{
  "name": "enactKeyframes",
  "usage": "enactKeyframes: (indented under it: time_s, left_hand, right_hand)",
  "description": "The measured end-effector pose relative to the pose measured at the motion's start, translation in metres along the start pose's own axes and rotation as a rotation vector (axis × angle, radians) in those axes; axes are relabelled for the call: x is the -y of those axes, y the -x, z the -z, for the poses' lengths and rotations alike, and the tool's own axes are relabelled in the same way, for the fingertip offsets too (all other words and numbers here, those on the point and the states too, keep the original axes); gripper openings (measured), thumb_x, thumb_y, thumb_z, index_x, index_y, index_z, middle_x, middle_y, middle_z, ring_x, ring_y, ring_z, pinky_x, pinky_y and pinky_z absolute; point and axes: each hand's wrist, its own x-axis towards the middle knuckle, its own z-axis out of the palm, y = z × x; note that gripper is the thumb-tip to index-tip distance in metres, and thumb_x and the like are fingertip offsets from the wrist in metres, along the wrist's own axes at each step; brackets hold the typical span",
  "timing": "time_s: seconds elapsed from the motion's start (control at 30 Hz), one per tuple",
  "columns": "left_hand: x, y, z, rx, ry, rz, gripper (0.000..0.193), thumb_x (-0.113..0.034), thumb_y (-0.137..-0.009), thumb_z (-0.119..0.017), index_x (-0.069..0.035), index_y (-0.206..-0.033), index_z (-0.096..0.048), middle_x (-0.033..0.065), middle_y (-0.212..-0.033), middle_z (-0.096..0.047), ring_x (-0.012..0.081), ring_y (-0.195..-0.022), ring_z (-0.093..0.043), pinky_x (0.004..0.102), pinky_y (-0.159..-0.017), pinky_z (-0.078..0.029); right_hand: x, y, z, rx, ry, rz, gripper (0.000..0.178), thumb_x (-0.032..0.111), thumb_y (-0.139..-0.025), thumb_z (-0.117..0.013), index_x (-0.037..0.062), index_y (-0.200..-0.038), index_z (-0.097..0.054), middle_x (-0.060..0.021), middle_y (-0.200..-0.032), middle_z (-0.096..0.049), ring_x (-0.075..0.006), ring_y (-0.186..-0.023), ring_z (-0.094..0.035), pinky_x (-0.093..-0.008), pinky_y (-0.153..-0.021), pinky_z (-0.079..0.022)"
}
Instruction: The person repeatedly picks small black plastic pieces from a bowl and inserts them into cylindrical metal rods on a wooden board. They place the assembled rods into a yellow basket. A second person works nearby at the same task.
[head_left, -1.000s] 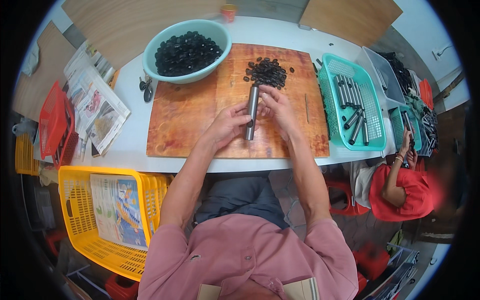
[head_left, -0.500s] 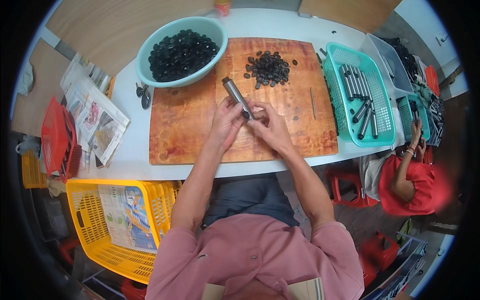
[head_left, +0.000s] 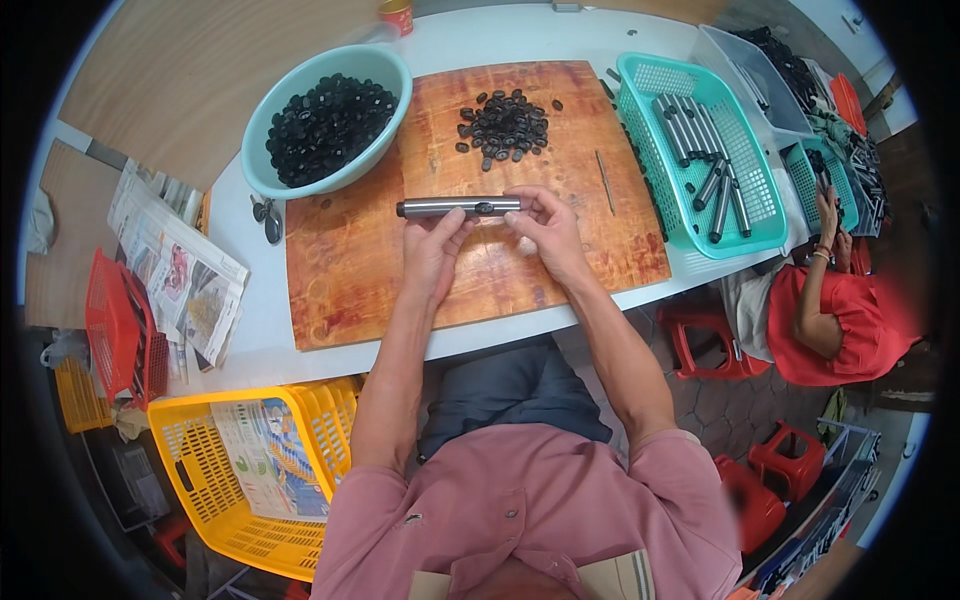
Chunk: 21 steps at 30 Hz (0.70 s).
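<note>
Both hands hold a silver metal tube point(head_left: 432, 207) with dark ends, level above the brown wooden board point(head_left: 350, 280). My left hand point(head_left: 430, 252) is closed on its underside, the thumb pressed near the middle. Around its right end wrap the fingers of my right hand point(head_left: 552, 238), the thumb below. A black oval piece point(head_left: 485, 208) sits on the tube's upward side between my thumbs. Beyond the tube lies a pile of small black oval pieces point(head_left: 507, 128). A thin metal stick point(head_left: 606, 183) rests on the board to the right.
At the back left stands a pale teal bowl point(head_left: 393, 118) of black pieces. To the right a teal basket point(head_left: 716, 249) holds several similar tubes. Newspapers point(head_left: 155, 235) and keys point(head_left: 268, 220) lie left, a yellow crate point(head_left: 215, 520) below. A co-worker in red point(head_left: 830, 325) sits at right.
The tube has swung from a steep slant to nearly level, its black oval piece now showing upward. My hands have moved slightly apart along it. The whole view has shifted and turned a little.
</note>
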Motion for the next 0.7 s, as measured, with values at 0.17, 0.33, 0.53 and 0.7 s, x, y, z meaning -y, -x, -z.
enactKeyframes:
  time_s: [0.17, 0.33, 0.53, 0.7]
  left_hand:
    - [-0.009, 0.008, -0.015, 0.107, 0.266, 0.07, 0.035, -0.035, -0.105, -0.057, 0.0, -0.109, -0.062, 0.019, -0.115, -0.067, 0.0325, -0.1, -0.071, 0.0415, -0.088, -0.061]
    - [-0.014, 0.005, -0.008, 0.257, 0.037, 0.258, 0.044, -0.037, -0.104, -0.058, 0.002, -0.125, -0.056, 0.0221, -0.122, -0.066, 0.0329, -0.1, -0.071, 0.0407, -0.084, -0.062]
    - [-0.022, 0.001, -0.022, 0.396, 0.001, 0.384, 0.045, -0.015, -0.102, -0.06, 0.004, -0.141, -0.048, 0.0211, -0.125, -0.065, 0.0301, -0.103, -0.07, 0.0425, -0.089, -0.062]
    - [-0.017, -0.009, -0.026, 0.338, 0.043, 0.398, 0.041, -0.014, -0.103, -0.058, 0.002, -0.139, -0.05, 0.0168, -0.122, -0.065, 0.0286, -0.107, -0.068, 0.0452, -0.095, -0.059]
  right_hand:
    - [-0.001, -0.006, 0.013, -0.086, -0.312, -0.025, 0.033, 0.015, -0.101, -0.063, -0.0035, -0.128, -0.061, -0.0073, -0.103, -0.069, -0.0123, -0.086, -0.066, -0.0243, -0.072, -0.052]
    - [0.021, -0.021, 0.014, 0.007, -0.243, -0.054, 0.034, 0.016, -0.103, -0.059, -0.003, -0.131, -0.059, -0.0062, -0.1, -0.067, -0.0106, -0.081, -0.063, -0.0228, -0.069, -0.051]
    - [0.038, -0.034, -0.005, 0.058, 0.069, -0.027, 0.034, 0.013, -0.1, -0.062, -0.002, -0.13, -0.055, -0.0044, -0.096, -0.065, -0.0073, -0.074, -0.058, -0.0222, -0.064, -0.048]
    - [0.03, -0.041, 0.003, -0.139, 0.19, 0.09, 0.028, 0.013, -0.098, -0.065, -0.0013, -0.122, -0.061, -0.006, -0.092, -0.066, -0.0121, -0.07, -0.061, -0.0261, -0.063, -0.05]
